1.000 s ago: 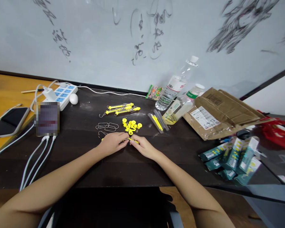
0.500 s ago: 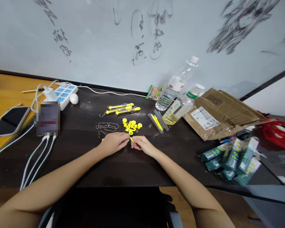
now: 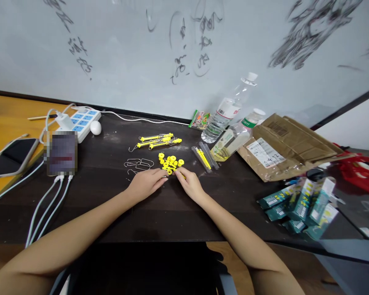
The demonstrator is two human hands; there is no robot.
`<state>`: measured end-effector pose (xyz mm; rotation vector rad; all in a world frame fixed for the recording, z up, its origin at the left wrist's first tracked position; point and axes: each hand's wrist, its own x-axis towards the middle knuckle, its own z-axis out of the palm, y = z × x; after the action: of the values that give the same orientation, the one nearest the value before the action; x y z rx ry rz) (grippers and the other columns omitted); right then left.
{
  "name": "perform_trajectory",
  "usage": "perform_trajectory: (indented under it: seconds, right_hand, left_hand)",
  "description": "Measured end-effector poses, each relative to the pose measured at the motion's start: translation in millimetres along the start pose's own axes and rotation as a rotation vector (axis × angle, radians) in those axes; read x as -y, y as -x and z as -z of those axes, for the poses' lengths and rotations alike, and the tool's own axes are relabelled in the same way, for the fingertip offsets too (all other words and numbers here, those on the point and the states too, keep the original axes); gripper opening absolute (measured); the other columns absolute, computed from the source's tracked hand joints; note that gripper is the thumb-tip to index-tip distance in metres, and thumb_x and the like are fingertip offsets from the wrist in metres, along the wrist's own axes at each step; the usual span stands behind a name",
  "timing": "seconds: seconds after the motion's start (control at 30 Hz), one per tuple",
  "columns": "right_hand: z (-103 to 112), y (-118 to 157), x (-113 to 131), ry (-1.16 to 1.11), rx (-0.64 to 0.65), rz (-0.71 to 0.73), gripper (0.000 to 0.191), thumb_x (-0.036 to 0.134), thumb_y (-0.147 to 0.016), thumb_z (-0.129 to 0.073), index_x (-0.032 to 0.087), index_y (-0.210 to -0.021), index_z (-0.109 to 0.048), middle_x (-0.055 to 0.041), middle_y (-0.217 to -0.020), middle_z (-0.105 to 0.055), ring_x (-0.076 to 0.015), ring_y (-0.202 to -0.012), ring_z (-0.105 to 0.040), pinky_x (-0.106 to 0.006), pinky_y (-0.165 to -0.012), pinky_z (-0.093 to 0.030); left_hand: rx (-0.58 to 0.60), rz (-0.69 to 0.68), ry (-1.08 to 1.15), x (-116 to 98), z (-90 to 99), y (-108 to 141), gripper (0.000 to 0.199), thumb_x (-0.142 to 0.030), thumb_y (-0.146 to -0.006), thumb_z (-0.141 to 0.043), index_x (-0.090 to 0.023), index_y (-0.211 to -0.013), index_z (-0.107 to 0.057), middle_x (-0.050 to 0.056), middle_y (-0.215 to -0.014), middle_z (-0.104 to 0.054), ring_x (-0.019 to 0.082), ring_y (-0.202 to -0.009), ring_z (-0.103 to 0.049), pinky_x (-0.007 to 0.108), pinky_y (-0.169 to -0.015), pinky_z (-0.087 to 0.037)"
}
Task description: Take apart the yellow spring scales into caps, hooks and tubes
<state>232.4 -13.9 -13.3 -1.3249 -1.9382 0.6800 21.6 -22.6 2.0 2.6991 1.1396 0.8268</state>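
My left hand (image 3: 146, 183) is closed in a pinch, with a thin metal piece (image 3: 165, 177) just showing at the fingertips; most of it is hidden. Opposite it, my right hand (image 3: 190, 184) is closed on a small yellow plastic piece (image 3: 182, 175), largely covered by the fingers. Just beyond both fingertips is a pile of small yellow plastic caps and rings (image 3: 171, 162). Bent metal wire hooks (image 3: 139, 164) lie beyond my left hand, some partly behind it. Farther back rest several yellow spring scales (image 3: 156, 141) with hooks. Clear tubes with yellow strips (image 3: 204, 157) lie to the right.
Two plastic bottles (image 3: 223, 116) and a snack packet (image 3: 199, 119) stand by the whiteboard. On the right are a cardboard parcel (image 3: 283, 141) and green boxes (image 3: 301, 200). A power strip (image 3: 85, 123), cables and a phone (image 3: 14, 155) occupy the left.
My right hand has moved slightly right and away from me, parting from my left fingertips with the yellow piece. My left hand has shifted slightly.
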Motion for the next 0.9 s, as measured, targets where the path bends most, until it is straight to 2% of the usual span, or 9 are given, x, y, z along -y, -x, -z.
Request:
perform_trajectory:
  seconds: [0.07, 0.13, 0.27, 0.37, 0.47, 0.6, 0.7, 0.8, 0.9]
  right_hand:
    - [1, -2, 0, 0.206, -0.056, 0.085, 0.028, 0.033, -0.094, -0.04, 0.02, -0.097, -0.065, -0.0057, -0.092, -0.066, -0.0187, -0.087, -0.062, -0.028, -0.079, -0.045]
    - [0, -6, 0, 0.348, -0.086, 0.127, 0.031, 0.027, -0.094, -0.037, 0.022, -0.114, -0.061, -0.008, -0.101, -0.063, -0.0213, -0.097, -0.059, -0.031, -0.084, -0.046]
    - [-5, -10, -3, 0.496, -0.067, 0.157, 0.044, 0.019, -0.091, -0.037, 0.019, -0.135, -0.045, -0.0116, -0.102, -0.055, -0.0246, -0.097, -0.056, -0.036, -0.08, -0.05]
    - [-6, -10, -7, 0.468, -0.073, 0.185, 0.045, 0.016, -0.09, -0.038, 0.021, -0.135, -0.042, -0.0119, -0.108, -0.051, -0.0244, -0.1, -0.055, -0.037, -0.081, -0.051]
    - [-1, -7, -7, 0.41, -0.12, 0.179, 0.038, 0.017, -0.089, -0.041, 0.021, -0.126, -0.048, -0.011, -0.109, -0.05, -0.0236, -0.101, -0.055, -0.036, -0.081, -0.05]
    - [7, -1, 2, 0.284, -0.139, 0.192, 0.023, 0.021, -0.09, -0.043, 0.019, -0.11, -0.055, -0.008, -0.098, -0.054, -0.02, -0.09, -0.056, -0.032, -0.079, -0.048]
    - [8, 5, 11, 0.19, -0.032, 0.281, 0.024, 0.024, -0.091, -0.044, 0.019, -0.112, -0.055, -0.0058, -0.09, -0.055, -0.0178, -0.083, -0.056, -0.03, -0.077, -0.047]
    - [3, 8, 17, 0.154, 0.08, 0.357, 0.029, 0.024, -0.091, -0.046, 0.02, -0.119, -0.053, -0.0058, -0.093, -0.056, -0.0167, -0.083, -0.055, -0.029, -0.078, -0.046]
    - [0, 8, 16, 0.137, 0.103, 0.368, 0.026, 0.025, -0.091, -0.047, 0.022, -0.115, -0.056, -0.0056, -0.094, -0.057, -0.0161, -0.081, -0.054, -0.028, -0.077, -0.046]
  left_hand:
    - [0.045, 0.06, 0.024, 1, -0.6, 0, 0.025, -0.035, -0.096, -0.039, -0.023, -0.109, -0.056, 0.001, -0.102, -0.067, 0.015, -0.087, -0.064, 0.023, -0.071, -0.046]
    - [0.089, 0.127, 0.047, 2, -1.0, -1, 0.025, -0.035, -0.096, -0.039, -0.024, -0.109, -0.056, 0.001, -0.1, -0.067, 0.016, -0.084, -0.065, 0.024, -0.069, -0.047]
    - [0.137, 0.198, 0.128, 1, -0.4, -1, 0.026, -0.035, -0.094, -0.039, -0.022, -0.112, -0.052, 0.004, -0.101, -0.067, 0.019, -0.083, -0.065, 0.028, -0.068, -0.048]
    - [0.148, 0.198, 0.173, 0, 0.0, -1, 0.027, -0.028, -0.091, -0.04, -0.022, -0.116, -0.049, 0.005, -0.106, -0.065, 0.02, -0.087, -0.064, 0.03, -0.072, -0.048]
    - [0.166, 0.189, 0.204, 0, 0.5, -1, 0.032, -0.02, -0.087, -0.041, -0.021, -0.119, -0.047, 0.007, -0.108, -0.064, 0.021, -0.09, -0.064, 0.032, -0.076, -0.048]
    - [0.164, 0.204, 0.321, 0, 1.6, -2, 0.039, -0.018, -0.087, -0.04, -0.019, -0.126, -0.041, 0.007, -0.107, -0.063, 0.021, -0.092, -0.063, 0.034, -0.08, -0.047]
    - [0.149, 0.186, 0.441, -1, 1.2, -2, 0.044, -0.019, -0.091, -0.039, -0.021, -0.134, -0.032, 0.007, -0.11, -0.063, 0.018, -0.094, -0.062, 0.032, -0.083, -0.047]
    - [0.15, 0.162, 0.485, -1, -1.1, -2, 0.048, -0.02, -0.092, -0.04, -0.023, -0.139, -0.027, 0.008, -0.119, -0.061, 0.019, -0.098, -0.062, 0.032, -0.085, -0.046]
    - [0.159, 0.135, 0.512, -1, -3.7, -1, 0.053, -0.019, -0.092, -0.041, -0.025, -0.141, -0.024, 0.009, -0.124, -0.059, 0.019, -0.103, -0.061, 0.033, -0.088, -0.046]
